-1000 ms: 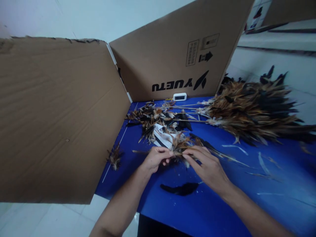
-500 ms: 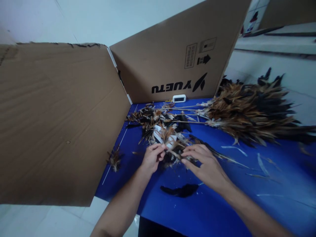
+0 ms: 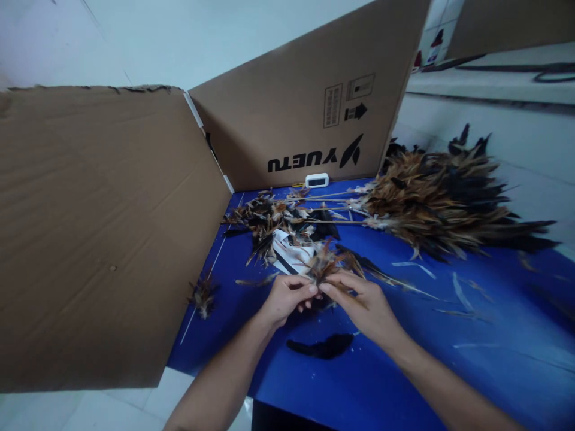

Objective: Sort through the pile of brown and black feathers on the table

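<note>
Both my hands meet over the blue table, pinching a small bunch of brown feathers between them. My left hand is closed on the bunch's lower end, thumb on top. From the other side my right hand grips the same spot with thumb and fingers. The exact point of the grip is partly hidden by the fingertips. Just behind lies a white piece of sheet with a dark stripe, beside a pile of loose feathers. Nearer me rests a single black feather.
Several feather dusters lie at the right, their thin sticks pointing left. Cardboard panels wall the left and back of the blue table. A small white device stands by the back panel. A feather tuft lies left.
My right hand has moved left to join my left hand, and its fingers have closed on the feather bunch. The view has shifted slightly to the right.
</note>
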The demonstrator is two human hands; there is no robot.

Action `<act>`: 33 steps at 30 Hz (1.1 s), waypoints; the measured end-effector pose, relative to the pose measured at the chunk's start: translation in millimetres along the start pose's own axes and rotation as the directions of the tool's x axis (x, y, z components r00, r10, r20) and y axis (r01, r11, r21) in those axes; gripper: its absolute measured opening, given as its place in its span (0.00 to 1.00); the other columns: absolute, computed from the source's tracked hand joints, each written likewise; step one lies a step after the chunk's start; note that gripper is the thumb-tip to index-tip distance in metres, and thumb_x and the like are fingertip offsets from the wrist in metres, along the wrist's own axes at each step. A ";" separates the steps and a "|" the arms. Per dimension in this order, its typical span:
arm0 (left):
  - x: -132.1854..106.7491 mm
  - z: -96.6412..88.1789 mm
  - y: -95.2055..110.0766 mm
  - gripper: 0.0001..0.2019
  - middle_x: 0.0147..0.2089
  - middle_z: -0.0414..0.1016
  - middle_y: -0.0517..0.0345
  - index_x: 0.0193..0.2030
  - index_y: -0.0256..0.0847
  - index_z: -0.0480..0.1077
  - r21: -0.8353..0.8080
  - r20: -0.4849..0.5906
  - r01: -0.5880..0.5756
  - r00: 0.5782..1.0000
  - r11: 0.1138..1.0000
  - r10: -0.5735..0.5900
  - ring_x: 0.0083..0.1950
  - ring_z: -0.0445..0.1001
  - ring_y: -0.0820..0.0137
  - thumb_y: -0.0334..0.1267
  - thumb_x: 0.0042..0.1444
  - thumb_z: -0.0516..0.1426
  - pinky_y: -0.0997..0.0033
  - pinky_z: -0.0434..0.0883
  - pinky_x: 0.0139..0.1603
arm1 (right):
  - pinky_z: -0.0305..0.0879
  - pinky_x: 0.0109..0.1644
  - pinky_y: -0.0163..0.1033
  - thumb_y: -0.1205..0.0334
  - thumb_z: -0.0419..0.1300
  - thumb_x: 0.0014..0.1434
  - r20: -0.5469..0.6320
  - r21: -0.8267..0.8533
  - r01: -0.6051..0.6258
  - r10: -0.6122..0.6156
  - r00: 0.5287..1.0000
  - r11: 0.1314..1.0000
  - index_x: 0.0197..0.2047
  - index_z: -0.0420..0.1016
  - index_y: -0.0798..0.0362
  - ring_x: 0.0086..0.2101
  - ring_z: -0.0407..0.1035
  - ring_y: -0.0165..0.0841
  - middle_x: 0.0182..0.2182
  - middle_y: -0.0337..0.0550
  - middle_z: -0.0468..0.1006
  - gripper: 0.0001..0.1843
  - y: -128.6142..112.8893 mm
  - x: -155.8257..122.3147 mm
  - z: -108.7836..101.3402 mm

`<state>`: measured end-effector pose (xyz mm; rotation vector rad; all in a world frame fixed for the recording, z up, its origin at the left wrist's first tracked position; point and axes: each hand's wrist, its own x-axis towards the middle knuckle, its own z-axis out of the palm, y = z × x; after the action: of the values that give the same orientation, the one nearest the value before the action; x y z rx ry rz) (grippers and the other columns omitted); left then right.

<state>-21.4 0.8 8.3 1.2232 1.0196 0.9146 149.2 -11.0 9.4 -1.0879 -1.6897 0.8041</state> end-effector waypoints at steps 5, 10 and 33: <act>0.1 -1.6 -0.3 0.17 0.26 0.72 0.54 0.27 0.32 0.74 -0.001 0.043 -0.002 0.999 1.000 0.002 0.21 0.64 0.79 0.48 0.46 0.62 0.81 0.60 0.17 | 0.62 0.35 0.36 0.55 0.56 0.58 0.016 -0.015 0.027 -0.027 1.000 1.000 0.28 0.73 0.51 0.29 0.67 0.32 0.26 0.39 0.73 0.12 -1.3 0.4 -0.8; 0.3 -2.7 0.6 0.16 0.25 0.72 0.55 0.27 0.32 0.74 0.009 0.054 -0.001 0.999 1.000 0.000 0.20 0.63 0.79 0.47 0.46 0.62 0.80 0.60 0.18 | 0.62 0.35 0.36 0.55 0.57 0.58 0.023 -0.013 0.012 -0.012 1.000 1.000 0.27 0.72 0.52 0.29 0.67 0.31 0.25 0.38 0.73 0.12 -0.6 1.1 -0.3; 0.5 -7.3 5.2 0.14 0.16 0.63 0.62 0.25 0.33 0.73 -0.041 0.033 0.080 0.996 0.996 -0.079 0.18 0.58 0.81 0.45 0.45 0.63 0.80 0.54 0.18 | 0.62 0.38 0.43 0.63 0.63 0.48 0.162 -0.660 -0.046 0.201 0.966 0.750 0.29 0.78 0.49 0.33 0.71 0.39 0.29 0.47 0.78 0.03 60.5 -69.5 -200.5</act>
<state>-28.2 4.1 13.0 1.1499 1.0120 0.8488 367.2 -44.2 1.1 -1.6487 -2.1930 0.4122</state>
